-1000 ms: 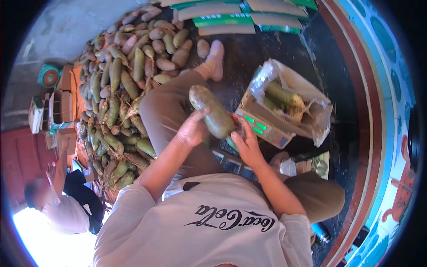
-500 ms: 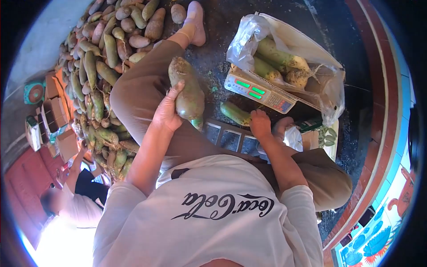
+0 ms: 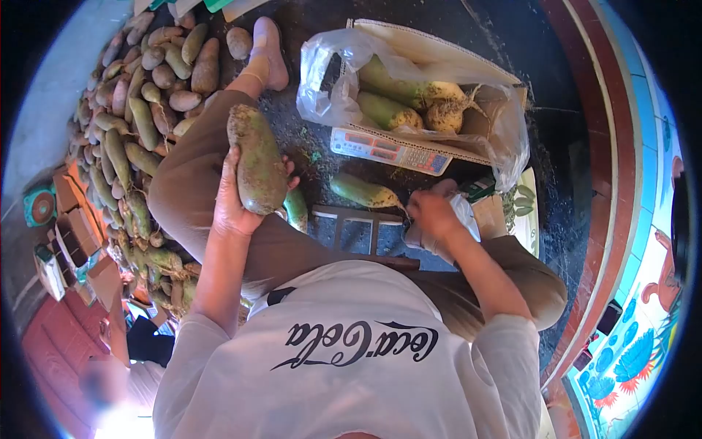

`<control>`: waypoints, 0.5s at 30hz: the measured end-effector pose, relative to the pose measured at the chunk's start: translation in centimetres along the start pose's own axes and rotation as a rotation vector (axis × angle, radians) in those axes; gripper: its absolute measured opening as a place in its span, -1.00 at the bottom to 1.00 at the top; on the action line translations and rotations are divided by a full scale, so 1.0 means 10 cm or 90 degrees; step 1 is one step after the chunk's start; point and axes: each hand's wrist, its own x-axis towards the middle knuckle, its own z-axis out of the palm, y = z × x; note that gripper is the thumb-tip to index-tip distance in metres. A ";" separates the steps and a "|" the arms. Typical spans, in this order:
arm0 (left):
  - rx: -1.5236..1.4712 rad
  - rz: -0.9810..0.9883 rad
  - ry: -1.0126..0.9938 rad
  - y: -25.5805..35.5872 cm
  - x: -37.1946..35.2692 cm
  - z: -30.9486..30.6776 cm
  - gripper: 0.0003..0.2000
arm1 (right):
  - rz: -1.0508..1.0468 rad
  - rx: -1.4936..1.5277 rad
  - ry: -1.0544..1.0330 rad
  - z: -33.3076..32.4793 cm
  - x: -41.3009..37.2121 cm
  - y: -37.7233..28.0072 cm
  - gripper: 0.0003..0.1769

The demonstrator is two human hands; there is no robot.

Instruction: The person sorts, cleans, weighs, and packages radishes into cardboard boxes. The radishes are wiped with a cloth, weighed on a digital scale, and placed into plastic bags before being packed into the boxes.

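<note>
A large, dirt-speckled green radish (image 3: 259,164) is gripped upright in my left hand (image 3: 232,197), its fingers wrapped round the back. My right hand (image 3: 433,212) has its fingers bent together at the root tip of a smaller green radish (image 3: 358,190), which lies on the floor. Whether those fingers pinch the tip is hard to tell. Just beyond stands a scale (image 3: 387,150) with a plastic-lined cardboard box (image 3: 504,139) on it, holding several green radishes (image 3: 395,84). Another green radish (image 3: 295,208) shows partly beside my left hand.
A big pile of radishes (image 3: 150,121) covers the floor at the left. A metal frame (image 3: 356,215) lies between my legs. Near my right knee are a plastic bag (image 3: 463,212) and small cartons. Another person (image 3: 139,380) is at the lower left, by cardboard boxes (image 3: 79,230).
The view has shifted, moving the scene left. My left hand has turned the large radish more upright. My right hand has moved from on top of the smaller radish to its root tip.
</note>
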 end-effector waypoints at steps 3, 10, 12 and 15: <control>0.007 0.009 -0.007 0.00 -0.02 0.03 -0.36 | -0.237 0.084 0.112 -0.69 -0.44 -0.86 -0.76; -0.003 0.054 -0.027 0.10 -0.18 0.08 -0.36 | -0.185 0.183 0.010 -1.26 -0.49 -0.98 -0.84; -0.020 0.077 -0.038 0.24 -0.27 0.10 -0.35 | -0.198 0.061 -0.020 -0.96 -0.40 -0.56 -0.81; 0.013 0.146 -0.065 0.53 -0.43 0.11 -0.39 | -0.133 -0.028 -0.026 -0.57 -0.35 0.14 -0.78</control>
